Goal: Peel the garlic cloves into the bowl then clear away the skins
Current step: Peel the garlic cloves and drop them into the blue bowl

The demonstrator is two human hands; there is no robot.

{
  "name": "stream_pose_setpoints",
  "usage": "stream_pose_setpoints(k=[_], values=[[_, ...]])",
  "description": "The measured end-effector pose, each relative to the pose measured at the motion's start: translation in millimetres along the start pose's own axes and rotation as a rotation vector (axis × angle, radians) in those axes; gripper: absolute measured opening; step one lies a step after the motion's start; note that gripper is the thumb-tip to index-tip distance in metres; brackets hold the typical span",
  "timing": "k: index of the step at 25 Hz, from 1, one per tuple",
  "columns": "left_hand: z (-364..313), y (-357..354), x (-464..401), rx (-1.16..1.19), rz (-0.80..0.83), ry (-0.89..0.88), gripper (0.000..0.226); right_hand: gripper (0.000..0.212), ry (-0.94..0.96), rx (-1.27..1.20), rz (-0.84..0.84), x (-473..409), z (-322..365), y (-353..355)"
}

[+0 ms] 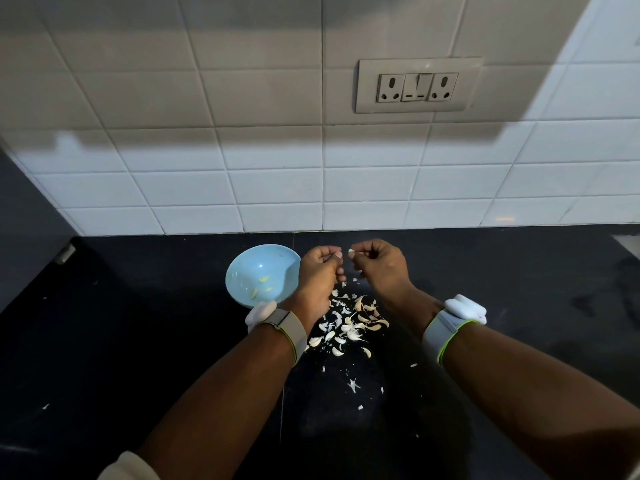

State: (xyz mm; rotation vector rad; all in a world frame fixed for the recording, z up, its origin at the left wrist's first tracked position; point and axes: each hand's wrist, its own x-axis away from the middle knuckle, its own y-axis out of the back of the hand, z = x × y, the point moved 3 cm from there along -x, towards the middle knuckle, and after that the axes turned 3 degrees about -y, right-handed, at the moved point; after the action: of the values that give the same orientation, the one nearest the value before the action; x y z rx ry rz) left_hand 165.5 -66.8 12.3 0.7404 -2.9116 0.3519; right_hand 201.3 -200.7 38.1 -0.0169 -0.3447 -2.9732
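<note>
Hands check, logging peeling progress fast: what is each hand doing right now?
Left hand: fingers curled; whether it holds anything cannot be told.
Right hand: pinches a garlic clove at the fingertips.

Both bare forearms reach forward side by side, each wrist strapped with a pale grey band edged in green that carries a white plastic sensor block [465, 309], and a cream sleeve cuff shows at the left elbow. The left hand [320, 271] is held up with the back of it towards the person, fingers curled in and the thumb tip pressed towards the right hand. The right hand [379, 263] sits just beside it, nearly touching, fingers curled, pinching a small white garlic clove [351, 251] between thumb and forefinger.
</note>
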Motion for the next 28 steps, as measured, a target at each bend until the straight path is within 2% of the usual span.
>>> stream_pose_setpoints(k=[1, 5, 7, 10, 16, 18, 23, 28], values=[[-0.1, 1.9, 0.9, -0.053, 0.0, -0.003, 0.005, 0.002, -0.024, -0.053, -0.01, 0.6, -0.8, 0.0], [2.1, 7.5, 7.0, -0.348, -0.022, 0.021, 0.034, 0.008, -0.128, -0.156, 0.007, 2.9, -5.9, 0.9], [3.2, 5.2, 10.1, -0.358, 0.031, 0.023, 0.03, 0.011, -0.151, -0.177, 0.053, 4.0, -7.1, -0.6], [-0.8, 0.2, 16.0, -0.268, 0.136, -0.038, 0.01, 0.005, -0.194, -0.225, 0.102, 6.9, -7.3, -4.1], [-5.7, 5.6, 11.0, -0.515, 0.105, -0.231, 0.019, 0.014, -0.165, -0.264, 0.135, 8.6, -9.1, -4.3], [-7.4, 3.3, 12.9, -0.492, 0.138, -0.199, 0.02, 0.013, -0.149, -0.273, 0.135, 9.3, -8.3, -5.5], [-13.7, -1.5, 17.5, -0.21, 0.16, -0.022, 0.019, 0.014, -0.047, -0.255, 0.188, 12.1, -4.5, -4.3], [-8.0, 0.2, 15.3, -0.124, 0.202, 0.157, 0.024, 0.01, -0.015, -0.302, 0.236, 16.9, -5.6, 3.1]])
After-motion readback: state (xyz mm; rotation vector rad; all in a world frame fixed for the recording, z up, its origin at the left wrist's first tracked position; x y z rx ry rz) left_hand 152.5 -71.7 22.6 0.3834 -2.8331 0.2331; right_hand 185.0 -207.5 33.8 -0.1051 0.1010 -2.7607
